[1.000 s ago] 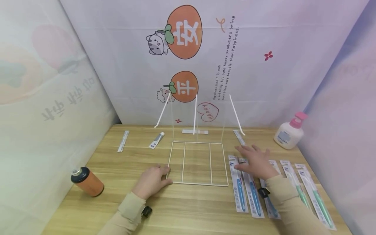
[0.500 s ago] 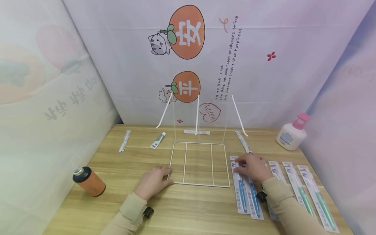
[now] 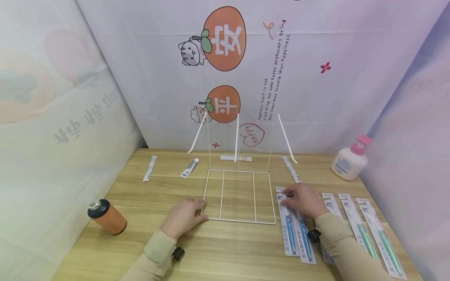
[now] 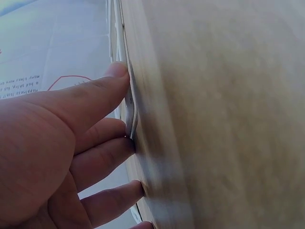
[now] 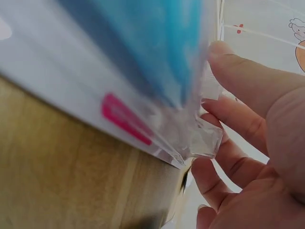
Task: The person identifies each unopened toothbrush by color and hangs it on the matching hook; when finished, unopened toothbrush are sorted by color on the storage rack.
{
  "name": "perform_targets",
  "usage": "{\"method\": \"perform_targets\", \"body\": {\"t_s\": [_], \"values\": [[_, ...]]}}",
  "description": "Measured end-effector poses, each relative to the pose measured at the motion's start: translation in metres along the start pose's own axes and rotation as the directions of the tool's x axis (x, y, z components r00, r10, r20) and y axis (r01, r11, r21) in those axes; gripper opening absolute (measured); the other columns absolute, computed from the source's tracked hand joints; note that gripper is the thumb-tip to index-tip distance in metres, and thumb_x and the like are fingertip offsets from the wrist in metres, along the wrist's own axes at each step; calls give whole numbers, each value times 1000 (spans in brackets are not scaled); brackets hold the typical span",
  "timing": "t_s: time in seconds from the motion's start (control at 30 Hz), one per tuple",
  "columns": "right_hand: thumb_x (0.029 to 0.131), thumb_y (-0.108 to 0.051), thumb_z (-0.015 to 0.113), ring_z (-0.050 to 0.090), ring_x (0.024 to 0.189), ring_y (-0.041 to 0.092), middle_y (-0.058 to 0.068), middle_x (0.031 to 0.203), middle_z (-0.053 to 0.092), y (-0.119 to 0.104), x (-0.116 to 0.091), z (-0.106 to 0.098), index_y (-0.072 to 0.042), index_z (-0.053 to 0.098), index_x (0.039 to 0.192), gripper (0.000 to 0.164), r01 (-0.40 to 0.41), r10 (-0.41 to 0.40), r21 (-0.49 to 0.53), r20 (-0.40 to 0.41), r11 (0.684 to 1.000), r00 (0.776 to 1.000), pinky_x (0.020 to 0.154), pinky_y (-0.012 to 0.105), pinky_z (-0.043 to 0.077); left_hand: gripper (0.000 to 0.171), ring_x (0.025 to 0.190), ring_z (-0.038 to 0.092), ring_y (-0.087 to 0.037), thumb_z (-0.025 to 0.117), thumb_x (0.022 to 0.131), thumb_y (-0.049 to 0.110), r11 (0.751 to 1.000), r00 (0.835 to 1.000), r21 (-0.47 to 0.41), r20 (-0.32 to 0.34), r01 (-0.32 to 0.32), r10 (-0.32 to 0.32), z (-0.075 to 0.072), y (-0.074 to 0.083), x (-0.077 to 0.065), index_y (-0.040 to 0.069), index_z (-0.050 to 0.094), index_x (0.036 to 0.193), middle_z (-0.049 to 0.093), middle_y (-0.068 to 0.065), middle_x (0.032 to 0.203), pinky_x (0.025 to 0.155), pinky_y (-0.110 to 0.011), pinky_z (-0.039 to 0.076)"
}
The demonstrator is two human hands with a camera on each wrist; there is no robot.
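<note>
Here, in the head view, a white wire rack (image 3: 240, 221) stands on the wooden bench (image 3: 228, 253). The left hand (image 3: 183, 216) rests at its front left corner, fingers loosely extended and not clasped round anything. Just beside the rack's right side lies the leftmost toothbrush pack (image 3: 288, 224), then a second toothbrush pack (image 3: 305, 239), both with blue handles. The right hand (image 3: 305, 200) is over their upper ends, pinching with thumb and fingers; which of the two it has is hard to tell. Its sleeve partly covers a third toothbrush pack (image 3: 332, 205), and two with green handles lie further right. A pink-topped pump bottle (image 3: 349, 164) stands behind them; an orange bottle (image 3: 109, 218) stands well to the left.

In the left wrist view, the thumb touches the rack's wire, the other fingers spread below it.

In the right wrist view, thumb and bent fingers hold a toothbrush pack by its clear plastic, near a pink mark.
</note>
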State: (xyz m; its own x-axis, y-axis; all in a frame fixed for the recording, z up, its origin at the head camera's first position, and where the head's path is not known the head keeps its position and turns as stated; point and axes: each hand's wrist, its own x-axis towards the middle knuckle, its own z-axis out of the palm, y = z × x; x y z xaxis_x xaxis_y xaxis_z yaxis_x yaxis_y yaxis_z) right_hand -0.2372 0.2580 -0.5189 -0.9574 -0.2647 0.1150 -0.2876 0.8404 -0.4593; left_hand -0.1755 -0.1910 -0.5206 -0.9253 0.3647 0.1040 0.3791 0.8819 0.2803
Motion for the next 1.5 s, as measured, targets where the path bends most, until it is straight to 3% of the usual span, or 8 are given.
{"method": "perform_targets", "body": {"t_s": [0.2,0.4,0.67,0.8,1.0,1.13,1.33,1.5], "values": [[88,-36,91,69,110,38,3,111,81,4,0,2,-16,84,112,32,10,-10,-20,4,1000,1000,89,65,44,58,128,66,-49,85,91,47,1000,1000,-10,-2,3,-3,0,1,0,12,76,136,71,-8,139,99,-62,57],[88,-33,91,68,111,43,10,120,79,2,0,1,-15,84,114,32,84,-85,-17,-104,996,991,93,67,50,57,128,66,-49,85,91,47,1000,1000,-17,-2,6,-6,-1,1,0,11,76,135,72,-9,138,97,-64,58],[95,-20,86,76,105,41,16,116,80,-26,-3,-15,-10,78,128,35,155,-127,83,-267,984,955,90,64,58,56,126,67,-49,86,90,47,1000,1000,-15,-4,10,-10,-1,0,1,12,77,134,74,-13,134,94,-63,59],[94,-14,87,79,94,36,14,112,81,-41,-2,-21,-10,78,129,36,207,-156,98,-379,973,912,82,60,61,56,125,68,-49,86,90,47,1000,1000,-14,-10,10,-10,-1,1,1,12,77,133,74,-15,133,93,-64,60],[82,5,92,78,88,24,9,119,77,-76,-5,-32,-8,79,124,46,400,-248,172,-553,900,796,72,34,65,57,126,67,-49,86,90,47,1000,1000,-10,-6,14,-14,0,0,2,12,77,134,73,-13,136,93,-64,59],[75,8,95,77,81,25,12,117,77,-109,-6,-42,-4,81,117,46,565,-353,125,-666,816,657,71,23,63,57,125,67,-49,86,90,48,1000,1000,-13,-2,15,-15,-1,1,2,12,77,134,73,-13,136,93,-64,60],[95,-26,87,73,72,24,21,106,76,-167,-12,-57,4,81,106,33,751,-455,33,-778,659,433,70,23,62,57,124,68,-50,86,90,48,1000,1000,-15,2,12,-12,-1,0,2,12,77,134,73,-15,136,91,-64,60],[95,-24,87,72,78,24,24,102,74,-211,-18,-62,5,80,104,31,825,-458,22,-823,565,335,72,22,60,58,126,67,-49,85,91,48,1000,1000,-10,11,14,-14,-1,1,2,12,77,135,72,-11,138,92,-63,60]]}}
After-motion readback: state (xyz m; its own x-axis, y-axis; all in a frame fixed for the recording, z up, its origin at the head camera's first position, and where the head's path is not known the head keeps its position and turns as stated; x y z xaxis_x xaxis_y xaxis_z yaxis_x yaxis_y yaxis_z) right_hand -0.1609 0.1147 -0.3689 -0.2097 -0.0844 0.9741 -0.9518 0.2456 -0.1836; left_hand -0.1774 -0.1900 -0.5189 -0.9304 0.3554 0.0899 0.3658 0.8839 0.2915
